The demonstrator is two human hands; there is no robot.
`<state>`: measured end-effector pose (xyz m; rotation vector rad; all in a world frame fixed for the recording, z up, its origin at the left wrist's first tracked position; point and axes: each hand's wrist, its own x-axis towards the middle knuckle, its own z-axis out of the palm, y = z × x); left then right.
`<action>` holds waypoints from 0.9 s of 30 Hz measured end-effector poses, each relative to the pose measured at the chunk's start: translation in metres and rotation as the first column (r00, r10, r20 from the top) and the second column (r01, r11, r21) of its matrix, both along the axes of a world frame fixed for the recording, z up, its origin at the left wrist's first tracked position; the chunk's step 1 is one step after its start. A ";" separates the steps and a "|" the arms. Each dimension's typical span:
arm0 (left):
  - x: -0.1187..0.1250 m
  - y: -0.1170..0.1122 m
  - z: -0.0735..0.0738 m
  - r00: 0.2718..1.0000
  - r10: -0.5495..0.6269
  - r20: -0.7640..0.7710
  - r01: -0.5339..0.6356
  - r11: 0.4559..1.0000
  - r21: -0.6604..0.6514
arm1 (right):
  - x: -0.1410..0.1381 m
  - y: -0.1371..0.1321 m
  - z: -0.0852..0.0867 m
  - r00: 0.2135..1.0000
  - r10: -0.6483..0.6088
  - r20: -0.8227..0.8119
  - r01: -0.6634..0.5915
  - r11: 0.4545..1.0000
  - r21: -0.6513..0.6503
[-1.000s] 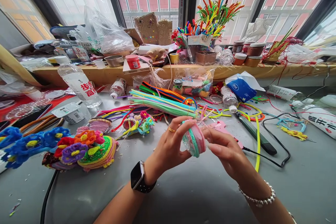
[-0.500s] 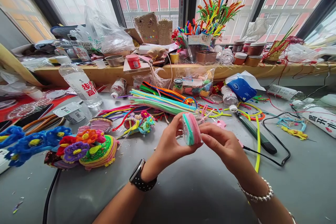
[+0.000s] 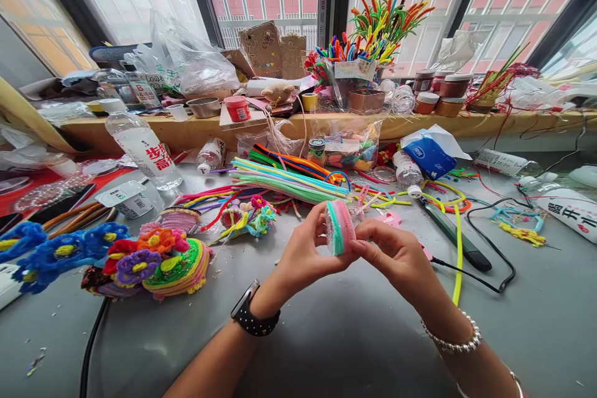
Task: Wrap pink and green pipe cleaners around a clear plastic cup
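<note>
My left hand (image 3: 305, 249) grips a short round piece wrapped in pipe cleaner (image 3: 341, 227), banded mint green and pink, with clear plastic showing on its left side. It is held upright above the table. At its lower right edge, my right hand (image 3: 389, 255) has thumb and forefinger pinched against the pink band; the exact spot between the fingertips is hidden. Just beyond the hands lies a bundle of pastel pipe cleaners (image 3: 289, 181). To the left are a pipe-cleaner cake shape (image 3: 177, 270) topped with flowers and a smaller flowered piece (image 3: 254, 221).
A green-black utility knife or similar long tool (image 3: 454, 236) lies at right beside a black cable (image 3: 506, 280). Water bottles (image 3: 147, 152) stand or lie around. A blue tissue pack (image 3: 429, 155) sits behind. The wooden ledge (image 3: 186, 130) carries jars, bags and a pot of pipe-cleaner stems.
My right hand has shifted slightly left and up, its fingertips closing in on the pink edge. The wrapped piece has turned a little in my left hand.
</note>
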<state>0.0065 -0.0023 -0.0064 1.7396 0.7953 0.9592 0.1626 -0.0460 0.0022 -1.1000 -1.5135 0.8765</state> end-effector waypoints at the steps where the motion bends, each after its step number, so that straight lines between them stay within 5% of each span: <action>1: 0.000 0.000 0.000 1.000 -0.001 0.002 0.001 1.000 -0.001 | 0.000 0.000 0.000 1.000 0.003 -0.003 -0.003 1.000 -0.005; 21: -0.002 0.002 -0.007 0.998 0.035 -0.046 -0.030 0.993 0.114 | -0.006 0.000 -0.005 0.995 -0.044 0.088 0.044 0.999 -0.005; 27: -0.003 0.000 -0.004 0.998 0.058 -0.036 -0.046 0.964 0.262 | -0.005 -0.002 -0.002 0.998 -0.025 0.059 0.023 0.999 0.044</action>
